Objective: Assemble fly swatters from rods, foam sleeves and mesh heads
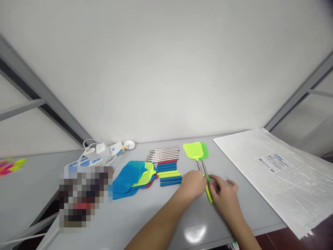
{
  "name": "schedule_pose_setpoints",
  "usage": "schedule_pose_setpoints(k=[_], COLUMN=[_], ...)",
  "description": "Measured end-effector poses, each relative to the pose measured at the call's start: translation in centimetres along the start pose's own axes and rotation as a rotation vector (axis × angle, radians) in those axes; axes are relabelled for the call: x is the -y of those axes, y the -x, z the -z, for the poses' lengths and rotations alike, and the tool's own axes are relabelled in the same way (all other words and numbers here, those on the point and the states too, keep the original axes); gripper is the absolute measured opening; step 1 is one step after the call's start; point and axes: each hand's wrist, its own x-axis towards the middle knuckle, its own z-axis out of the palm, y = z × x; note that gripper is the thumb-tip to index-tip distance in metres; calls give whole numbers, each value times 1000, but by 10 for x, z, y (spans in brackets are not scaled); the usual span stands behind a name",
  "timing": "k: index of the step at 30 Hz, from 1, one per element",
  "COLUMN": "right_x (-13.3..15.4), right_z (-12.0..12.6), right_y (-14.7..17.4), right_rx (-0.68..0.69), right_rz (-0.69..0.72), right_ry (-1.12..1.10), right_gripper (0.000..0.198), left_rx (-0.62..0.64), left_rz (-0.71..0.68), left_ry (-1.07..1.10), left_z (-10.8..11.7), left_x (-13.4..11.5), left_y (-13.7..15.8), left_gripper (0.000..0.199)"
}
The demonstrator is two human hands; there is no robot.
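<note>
Two hands of ours meet a pair of swatters: our left hand (194,184) curls over the yellow-green swatter (193,151), our right hand (225,189) bends at the green swatter (205,150); we cannot tell whether either grips. Beyond our knuckles their perforated heads overlap on the desk (125,218). Left of our left hand lie coloured handles (168,174), mesh heads (128,177) and, farther back, metal rods (163,153). Right of our right hand, a wrapped white package (241,152) bears a label (273,162) too small to read.
</note>
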Motion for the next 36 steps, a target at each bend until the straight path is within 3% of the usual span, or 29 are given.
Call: schedule_pose_setpoints(k=[9, 14, 17, 20, 26, 30, 36], right_x=[2, 29, 65, 109, 178, 193, 190], right_z=[1, 7, 4, -16, -89, -124, -138], right_y=[3, -9, -36, -75, -155, -181, -188], right_rx=[-48, -166, -54, 165, 340, 442, 483], right_rz=[36, 218, 401, 524, 664, 749, 851], right_ry=[79, 112, 88, 127, 175, 210, 234], right_gripper=[29, 25, 25, 25, 27, 25, 26], left_rx=[-66, -188, -277, -363, -476, -492, -453], left_rz=[-136, -262, -269, -217, -125, -111, -119], left_ry=[-26, -75, -119, -154, -200, -200, -163], left_z=[-5, -6, -3, 2, -4, -10, -10], left_x=[9, 47, 80, 110, 135, 137, 140], left_y=[15, 62, 88, 104, 112, 110, 110], left_gripper=[39, 30, 26, 23, 13, 15, 14])
